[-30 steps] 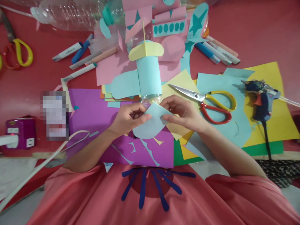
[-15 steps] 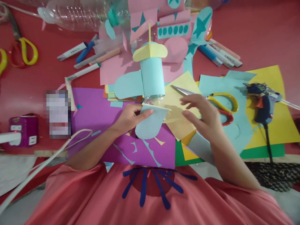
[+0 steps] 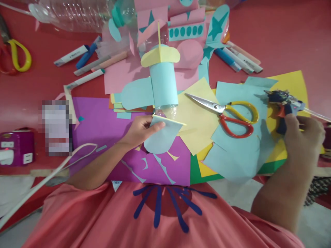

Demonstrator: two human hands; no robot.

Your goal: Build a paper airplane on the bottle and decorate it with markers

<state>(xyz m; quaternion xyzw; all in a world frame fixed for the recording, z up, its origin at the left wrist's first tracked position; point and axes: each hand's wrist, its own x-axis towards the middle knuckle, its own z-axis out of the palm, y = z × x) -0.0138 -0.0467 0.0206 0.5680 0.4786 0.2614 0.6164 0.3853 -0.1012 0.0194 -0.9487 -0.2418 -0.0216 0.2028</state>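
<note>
My left hand (image 3: 141,131) pinches a rounded light blue paper piece (image 3: 162,134) with a pale yellow strip along its top edge. That piece sits just below a plastic bottle wrapped in light blue paper (image 3: 164,84), whose clear end shows beneath the wrap. The bottle carries a blue paper wing (image 3: 137,93) on its left and a yellow paper tail (image 3: 160,57) at its far end. Over at the right, my right hand (image 3: 302,137) is closed about the handle of a dark blue glue gun (image 3: 281,101); the hand partly hides it.
Scissors (image 3: 219,110) with yellow and red handles lie partly open on coloured paper sheets (image 3: 238,151). Markers (image 3: 235,60), pink paper pieces (image 3: 191,53) and clear bottles (image 3: 72,15) are farther back. A phone (image 3: 58,127) and a purple power socket (image 3: 18,148) with a white cable are at left.
My right hand has moved right, from beside the scissors to the glue gun, and closed on its handle. My left hand still holds the blue paper piece. The view has shifted slightly.
</note>
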